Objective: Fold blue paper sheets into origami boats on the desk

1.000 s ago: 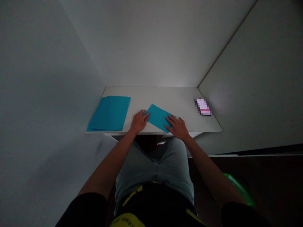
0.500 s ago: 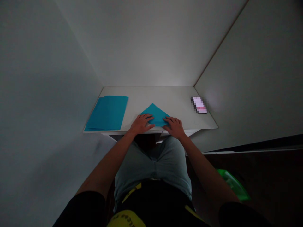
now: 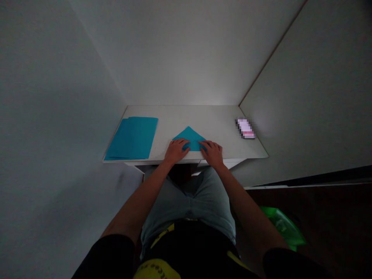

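Note:
A teal sheet of paper (image 3: 189,136) lies on the white table (image 3: 209,120) near its front edge, showing as a triangle with its tip pointing away from me. My left hand (image 3: 176,150) rests flat on its left part with the fingers stretched out. On its right part my right hand (image 3: 212,152) presses down, fingers also spread. Both hands cover the paper's near edge. A stack of teal sheets (image 3: 132,138) lies flat at the table's left end, apart from both hands.
A phone (image 3: 245,128) with a lit, blurred screen lies at the table's right end. Walls close the table in on the left, back and right. A green object (image 3: 283,226) sits on the dark floor to my right. My knees are under the table's front edge.
The paper went from a slanted rectangle to a triangle with its tip away from me. Both hands moved closer together onto its near part.

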Motion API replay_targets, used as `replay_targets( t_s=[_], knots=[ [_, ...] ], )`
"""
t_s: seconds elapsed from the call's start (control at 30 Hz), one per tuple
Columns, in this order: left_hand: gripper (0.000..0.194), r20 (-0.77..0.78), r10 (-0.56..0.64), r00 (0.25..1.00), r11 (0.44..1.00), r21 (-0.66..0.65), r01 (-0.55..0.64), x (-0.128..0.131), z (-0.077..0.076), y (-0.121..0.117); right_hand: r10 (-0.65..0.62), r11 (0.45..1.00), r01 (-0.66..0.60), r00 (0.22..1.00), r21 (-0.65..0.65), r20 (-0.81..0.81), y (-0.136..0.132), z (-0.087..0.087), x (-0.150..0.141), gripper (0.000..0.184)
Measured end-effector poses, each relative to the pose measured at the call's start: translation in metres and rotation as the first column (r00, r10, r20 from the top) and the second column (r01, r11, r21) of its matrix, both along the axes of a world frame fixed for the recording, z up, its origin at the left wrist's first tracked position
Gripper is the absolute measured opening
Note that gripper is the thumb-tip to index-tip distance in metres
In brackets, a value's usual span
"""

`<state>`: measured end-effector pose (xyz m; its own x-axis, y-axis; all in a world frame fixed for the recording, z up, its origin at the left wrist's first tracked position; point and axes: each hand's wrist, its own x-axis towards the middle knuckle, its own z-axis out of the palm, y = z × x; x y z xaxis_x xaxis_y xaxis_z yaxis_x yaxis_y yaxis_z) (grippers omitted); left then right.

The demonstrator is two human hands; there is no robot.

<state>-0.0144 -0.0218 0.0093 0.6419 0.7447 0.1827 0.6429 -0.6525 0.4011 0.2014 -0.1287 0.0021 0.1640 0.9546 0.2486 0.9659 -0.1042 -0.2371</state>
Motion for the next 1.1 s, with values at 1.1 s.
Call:
replay_targets(
  t_s=[1.1],
  knots=[
    [0.063,0.017,0.406,0.914,0.909,-0.113,-0.402,0.011,-0.001,0.025,0.181,0.984,-0.181,0.983,0.000,-0.024,-0.009,-0.006,-0.003,0.045]
  ],
)
